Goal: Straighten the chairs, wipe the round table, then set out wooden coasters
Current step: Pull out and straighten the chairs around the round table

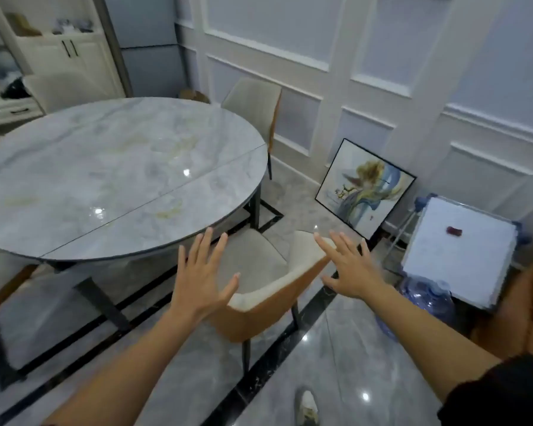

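Observation:
A round grey marble table (105, 167) fills the left of the view. A chair (277, 290) with a pale seat and orange back stands at its near right edge, turned at an angle. My left hand (202, 275) is open with fingers spread, just above the left end of the chair's backrest. My right hand (348, 265) is open too, over the right end of the backrest. Neither hand grips the chair. A second pale chair (253, 99) stands at the far side against the wall. Part of a third chair (3, 281) shows at the left edge.
A framed painting (366, 186) leans on the panelled wall at the right. A white box-like stand (462, 250) and a blue water bottle (425, 299) sit beside it. A white cabinet (62, 56) stands at the back left. My shoe (306, 407) is on the glossy tiled floor.

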